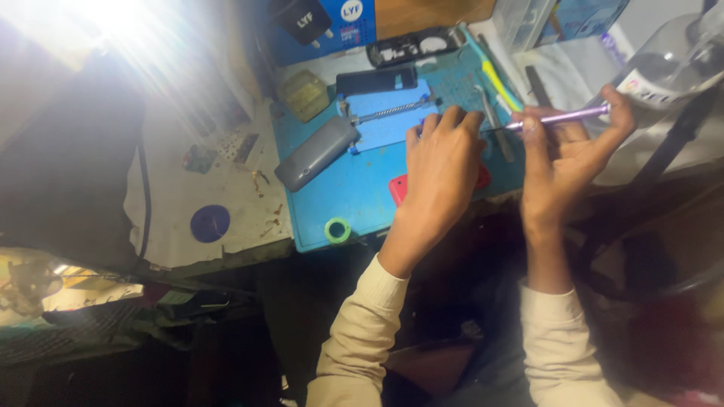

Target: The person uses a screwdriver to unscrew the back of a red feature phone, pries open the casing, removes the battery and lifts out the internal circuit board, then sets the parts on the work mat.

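My left hand (441,162) rests palm down on a red flat device (397,188) that lies on the blue work mat (339,192); the hand hides most of it. My right hand (562,154) holds a slim purple screwdriver (562,115) nearly level, its dark tip pointing left toward my left fingertips. What sits under the tip is hidden by my left fingers.
A grey phone (315,153) lies on the mat's left part beside a blue clamp holder with a spring rod (388,114). A green tape ring (338,230) sits at the mat's near edge. Tweezers (494,124), a yellow-handled tool (499,84), a clear bottle (664,64) and boxes stand behind.
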Demonstrator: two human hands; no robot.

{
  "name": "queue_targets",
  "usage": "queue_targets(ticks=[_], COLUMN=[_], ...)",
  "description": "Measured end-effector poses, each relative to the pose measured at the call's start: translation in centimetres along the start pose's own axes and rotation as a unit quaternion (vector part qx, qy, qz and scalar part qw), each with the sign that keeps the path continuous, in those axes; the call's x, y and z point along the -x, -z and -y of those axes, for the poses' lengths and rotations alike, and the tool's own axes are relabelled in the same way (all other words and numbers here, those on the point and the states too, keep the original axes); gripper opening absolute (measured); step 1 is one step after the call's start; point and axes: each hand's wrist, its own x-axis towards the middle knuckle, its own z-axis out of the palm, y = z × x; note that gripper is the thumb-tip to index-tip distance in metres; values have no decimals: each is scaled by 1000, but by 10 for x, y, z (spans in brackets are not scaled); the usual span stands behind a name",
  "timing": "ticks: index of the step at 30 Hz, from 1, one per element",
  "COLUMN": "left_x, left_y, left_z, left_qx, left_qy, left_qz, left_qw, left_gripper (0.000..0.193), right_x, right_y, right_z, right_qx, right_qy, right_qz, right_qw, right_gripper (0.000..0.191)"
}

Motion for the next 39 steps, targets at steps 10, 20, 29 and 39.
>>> queue_targets(ticks=[10,20,29,39], left_x=[1,-5,16,73], left_y=[-17,-21,11,61], left_z=[8,14,13,18], left_qx=[7,-11,-23,27], left_qy=[14,20,32,35], left_qz=[5,7,-3,53], left_qw=[1000,1000,999,998], left_gripper=[5,6,21,85], right_x=[0,-2,2,12], right_y=[-10,-15,-12,-9], right_z=[18,23,13,14], right_qx=[-42,-49,-39,16], right_qy=[-24,-35,-17,-2], right_qz=[-9,-24,-43,-26], right_qw=[999,998,998,1000], right_gripper=[64,63,63,70])
